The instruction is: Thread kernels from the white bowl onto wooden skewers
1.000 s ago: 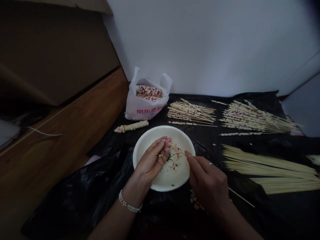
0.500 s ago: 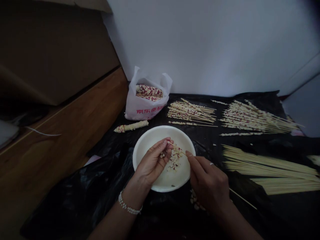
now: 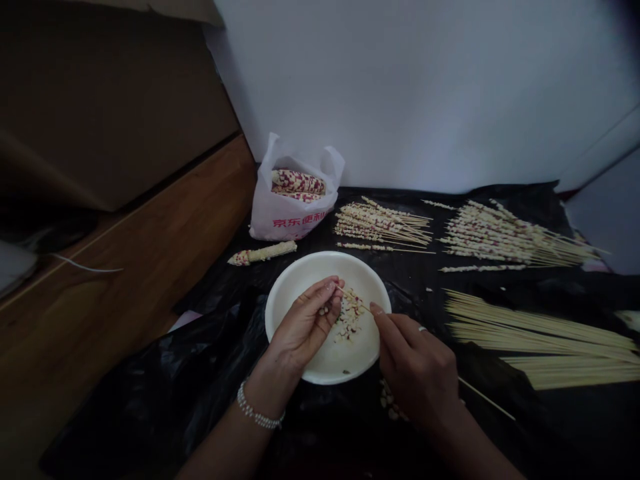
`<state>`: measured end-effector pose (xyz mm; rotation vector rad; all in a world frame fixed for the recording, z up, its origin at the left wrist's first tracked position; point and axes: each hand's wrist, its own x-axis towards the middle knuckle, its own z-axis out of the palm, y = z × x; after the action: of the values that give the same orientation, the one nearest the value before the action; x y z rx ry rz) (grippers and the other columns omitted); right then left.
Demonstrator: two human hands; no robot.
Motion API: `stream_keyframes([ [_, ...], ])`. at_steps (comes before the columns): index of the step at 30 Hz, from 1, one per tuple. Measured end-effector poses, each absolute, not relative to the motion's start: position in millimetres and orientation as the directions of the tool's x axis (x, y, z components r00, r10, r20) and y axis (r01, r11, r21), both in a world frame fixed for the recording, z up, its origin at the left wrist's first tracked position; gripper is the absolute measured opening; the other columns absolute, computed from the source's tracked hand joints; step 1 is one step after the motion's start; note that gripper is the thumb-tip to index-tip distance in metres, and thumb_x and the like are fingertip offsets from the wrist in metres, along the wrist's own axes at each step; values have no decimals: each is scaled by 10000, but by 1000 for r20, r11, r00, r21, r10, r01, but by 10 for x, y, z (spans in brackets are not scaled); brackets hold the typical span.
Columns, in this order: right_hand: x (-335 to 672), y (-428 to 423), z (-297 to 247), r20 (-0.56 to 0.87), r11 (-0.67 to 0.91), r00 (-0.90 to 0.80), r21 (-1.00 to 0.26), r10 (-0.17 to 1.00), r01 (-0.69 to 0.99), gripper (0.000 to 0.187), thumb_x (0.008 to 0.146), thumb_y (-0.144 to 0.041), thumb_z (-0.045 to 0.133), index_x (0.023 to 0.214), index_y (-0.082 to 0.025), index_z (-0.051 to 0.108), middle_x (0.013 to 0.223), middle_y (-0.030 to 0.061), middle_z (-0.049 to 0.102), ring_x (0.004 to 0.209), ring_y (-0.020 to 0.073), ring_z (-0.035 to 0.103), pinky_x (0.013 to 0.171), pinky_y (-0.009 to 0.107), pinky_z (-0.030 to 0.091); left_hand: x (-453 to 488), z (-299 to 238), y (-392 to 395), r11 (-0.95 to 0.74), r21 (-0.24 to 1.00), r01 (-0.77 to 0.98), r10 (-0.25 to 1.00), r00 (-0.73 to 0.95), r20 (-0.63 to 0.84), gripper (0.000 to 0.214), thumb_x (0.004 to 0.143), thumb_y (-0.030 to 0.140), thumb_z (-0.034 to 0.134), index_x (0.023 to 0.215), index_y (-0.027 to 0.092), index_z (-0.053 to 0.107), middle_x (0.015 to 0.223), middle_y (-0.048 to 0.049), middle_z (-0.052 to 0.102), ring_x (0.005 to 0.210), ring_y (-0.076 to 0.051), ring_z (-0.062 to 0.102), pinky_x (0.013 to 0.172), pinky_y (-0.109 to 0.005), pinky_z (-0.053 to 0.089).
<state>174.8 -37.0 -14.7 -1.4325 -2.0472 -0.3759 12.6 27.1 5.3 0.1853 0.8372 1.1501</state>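
A white bowl (image 3: 300,280) with loose corn kernels (image 3: 350,319) sits on black plastic sheeting. My left hand (image 3: 306,324) hovers over the bowl, fingers pinched on a few kernels at the tip of a thin bamboo skewer (image 3: 487,399). My right hand (image 3: 416,368) grips that skewer near its point; the shaft runs back under the hand to the lower right. A beaded bracelet (image 3: 258,412) is on my left wrist.
Two heaps of kernel-loaded skewers (image 3: 383,223) (image 3: 505,237) lie behind the bowl. Bare skewers (image 3: 545,337) are piled at right. A stripped cob (image 3: 263,253) lies left of the bowl, before a white bag of corn (image 3: 295,193). Wooden floor at left, white wall behind.
My left fingers have shifted slightly along the skewer tip, kernels still pinched. My right hand and the skewer have barely moved.
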Motion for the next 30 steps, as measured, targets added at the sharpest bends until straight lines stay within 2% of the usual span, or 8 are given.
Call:
stream_keyframes([
  [8, 1733, -383, -177, 614, 355, -210, -123, 761, 927, 313, 901, -114, 495, 1188, -148, 617, 823, 26, 685, 680, 107, 594, 595, 236, 384, 144, 67, 257, 420, 577, -700, 865, 116, -489, 120, 749, 12, 669, 838, 77, 716, 816, -66, 712, 656, -69, 654, 659, -139, 562],
  [14, 1720, -389, -206, 602, 347, -198, -141, 773, 927, 313, 891, -116, 513, 1184, -147, 620, 814, 21, 679, 663, 110, 594, 590, 241, 384, 152, 51, 233, 396, 664, -634, 884, 66, -463, 113, 724, 59, 714, 827, 105, 724, 796, -53, 715, 655, -67, 654, 658, -127, 553],
  [21, 1730, -385, -196, 604, 369, -214, -144, 768, 918, 313, 898, -111, 504, 1189, -145, 612, 843, 25, 685, 704, 111, 608, 607, 238, 399, 136, 42, 231, 413, 650, -638, 888, 121, -444, 172, 755, 82, 691, 922, 100, 728, 797, -57, 706, 668, -69, 647, 686, -142, 543],
  [30, 1723, -387, -186, 627, 381, -217, -137, 748, 915, 310, 889, -87, 516, 1182, -133, 608, 848, 31, 689, 705, 114, 613, 608, 237, 407, 136, 42, 224, 446, 686, -575, 885, 170, -433, 143, 751, 124, 713, 890, 98, 738, 769, -47, 685, 653, -62, 613, 650, -137, 533],
])
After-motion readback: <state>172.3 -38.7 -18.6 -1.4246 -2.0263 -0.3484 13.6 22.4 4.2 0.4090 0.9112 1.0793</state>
